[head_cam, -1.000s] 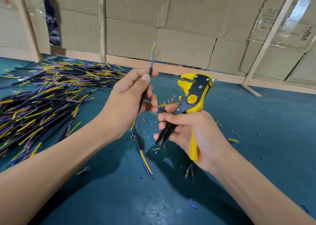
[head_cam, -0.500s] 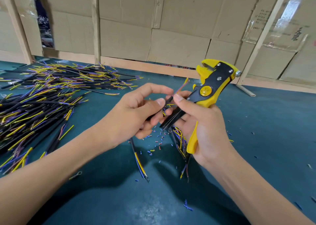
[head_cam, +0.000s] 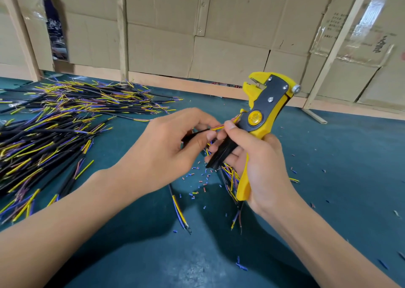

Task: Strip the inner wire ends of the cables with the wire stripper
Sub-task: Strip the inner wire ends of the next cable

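Your left hand [head_cam: 166, 149] pinches the cable [head_cam: 194, 134] mid-scene beside the stripper [head_cam: 260, 121] gripped in your right hand [head_cam: 260, 169]; those thin inner wires look limp and springy, so hold close behind the ends.

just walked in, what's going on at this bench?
A person is stripping wire ends. The right hand grips a yellow-and-black wire stripper, head up. The left hand pinches a black cable and feeds its coloured inner wires toward the tool. A pile of black cables lies left on the green tabletop.
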Motion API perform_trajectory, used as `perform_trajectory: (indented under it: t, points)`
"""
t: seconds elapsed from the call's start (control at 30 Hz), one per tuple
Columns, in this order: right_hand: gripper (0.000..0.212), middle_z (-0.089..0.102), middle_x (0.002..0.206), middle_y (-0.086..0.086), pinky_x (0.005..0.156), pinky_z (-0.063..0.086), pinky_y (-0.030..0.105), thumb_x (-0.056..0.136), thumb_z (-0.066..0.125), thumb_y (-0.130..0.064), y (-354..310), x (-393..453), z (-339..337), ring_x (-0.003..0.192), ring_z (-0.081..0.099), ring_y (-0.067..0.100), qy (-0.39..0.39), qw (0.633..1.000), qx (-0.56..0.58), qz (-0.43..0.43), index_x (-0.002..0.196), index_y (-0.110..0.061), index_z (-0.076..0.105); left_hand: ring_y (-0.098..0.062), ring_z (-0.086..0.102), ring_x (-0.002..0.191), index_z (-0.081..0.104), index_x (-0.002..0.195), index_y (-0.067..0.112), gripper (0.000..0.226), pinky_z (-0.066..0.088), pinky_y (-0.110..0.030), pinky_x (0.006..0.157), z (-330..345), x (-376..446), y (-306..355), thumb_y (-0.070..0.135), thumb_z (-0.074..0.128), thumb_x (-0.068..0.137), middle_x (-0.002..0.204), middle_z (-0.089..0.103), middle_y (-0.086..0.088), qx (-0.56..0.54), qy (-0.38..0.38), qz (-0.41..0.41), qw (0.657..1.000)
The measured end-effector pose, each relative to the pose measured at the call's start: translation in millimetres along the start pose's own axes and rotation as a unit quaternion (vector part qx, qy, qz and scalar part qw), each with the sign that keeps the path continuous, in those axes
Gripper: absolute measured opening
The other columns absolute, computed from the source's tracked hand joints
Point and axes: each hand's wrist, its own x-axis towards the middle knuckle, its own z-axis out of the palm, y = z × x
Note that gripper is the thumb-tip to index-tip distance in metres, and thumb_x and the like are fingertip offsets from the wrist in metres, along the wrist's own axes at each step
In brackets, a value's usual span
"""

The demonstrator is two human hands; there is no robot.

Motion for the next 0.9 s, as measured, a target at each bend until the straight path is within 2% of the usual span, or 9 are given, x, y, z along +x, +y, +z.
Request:
perform_trajectory:
  t: [0.07,0.1,0.2,0.27,0.47,0.63,0.73,0.8,0.9]
  points:
    - [0.013,0.062,0.077,0.014,0.067,0.058,0.045,0.086,0.070,-0.017,-2.0,0.9,-0.4,0.074,0.064,0.034,-0.009,1.000,0.021,0.005,0.074,-0.011,0.069,-0.017,0.066,0.067,0.064,0.118,0.023,0.020,0.050,-0.034,0.060,0.6,-3.0,0.2,0.022,0.061,0.098,0.079,0.070,0.007,-0.037,-0.016,-0.016,0.999]
    - [0.014,0.060,0.076,0.014,0.068,0.058,0.046,0.084,0.069,-0.018,-3.4,1.0,-0.7,0.074,0.064,0.034,-0.020,0.999,0.027,0.007,0.073,-0.011,0.068,-0.024,0.065,0.064,0.061,0.121,0.026,0.023,0.050,-0.035,0.058,0.7,-3.9,0.3,0.023,0.059,0.099,0.077,0.069,0.006,-0.052,-0.017,-0.018,0.998]
    - [0.013,0.058,0.075,0.015,0.069,0.056,0.047,0.083,0.066,-0.017,-5.1,0.4,-1.0,0.069,0.062,0.034,-0.041,0.999,0.026,0.015,0.074,-0.008,0.067,-0.014,0.057,0.057,0.063,0.122,0.029,0.028,0.040,-0.015,0.054,0.2,-3.9,1.9,0.012,0.060,0.100,0.075,0.063,0.015,-0.030,0.008,0.017,0.999]
    - [0.012,0.057,0.075,0.016,0.068,0.056,0.049,0.083,0.065,-0.016,-4.1,0.2,-0.7,0.068,0.060,0.034,-0.044,0.998,0.030,0.024,0.078,-0.005,0.066,-0.002,0.054,0.061,0.069,0.116,0.023,0.026,0.034,-0.006,0.059,-0.4,-2.8,2.4,0.005,0.062,0.099,0.080,0.063,0.020,-0.002,0.023,0.039,0.999]
    - [0.012,0.059,0.077,0.015,0.072,0.057,0.055,0.085,0.065,-0.016,-2.6,-0.9,0.4,0.067,0.062,0.034,-0.064,0.997,0.027,0.027,0.078,-0.007,0.067,-0.013,0.061,0.068,0.072,0.110,0.023,0.017,0.046,-0.020,0.063,2.6,-3.5,0.1,0.020,0.071,0.092,0.090,0.069,0.016,0.046,0.090,0.021,0.995]
    - [0.010,0.059,0.074,0.013,0.069,0.058,0.052,0.087,0.066,-0.016,-4.3,-2.8,0.7,0.067,0.062,0.033,-0.098,0.994,0.033,0.015,0.080,-0.009,0.069,0.002,0.059,0.078,0.075,0.105,0.018,0.013,0.043,-0.008,0.071,0.7,-1.9,-1.1,0.018,0.072,0.093,0.088,0.070,0.013,0.083,0.114,0.000,0.990]
    - [0.013,0.058,0.076,0.014,0.068,0.058,0.053,0.087,0.064,-0.014,-6.9,-2.0,-2.4,0.068,0.061,0.033,-0.129,0.989,0.051,0.041,0.089,-0.002,0.066,-0.001,0.057,0.060,0.072,0.096,0.031,0.005,0.042,-0.016,0.058,0.8,1.0,0.8,0.031,0.067,0.095,0.073,0.068,0.016,-0.021,0.146,-0.103,0.984]
    - [0.015,0.057,0.076,0.015,0.068,0.057,0.054,0.088,0.061,-0.012,-8.2,-1.5,-4.4,0.067,0.061,0.035,-0.157,0.983,0.069,0.070,0.092,0.002,0.066,-0.010,0.040,0.048,0.072,0.091,0.025,0.012,0.033,-0.024,0.050,-4.1,8.1,0.6,0.033,0.065,0.096,0.066,0.062,0.006,-0.143,0.177,-0.151,0.962]
    - [0.015,0.057,0.076,0.016,0.069,0.057,0.057,0.089,0.060,-0.010,-8.9,-2.4,-6.5,0.067,0.062,0.036,-0.209,0.970,0.067,0.103,0.093,0.002,0.067,-0.010,0.027,0.042,0.072,0.092,0.011,0.018,0.025,-0.018,0.043,-15.5,18.3,0.0,0.025,0.062,0.098,0.063,0.051,-0.002,-0.305,0.203,-0.198,0.909]
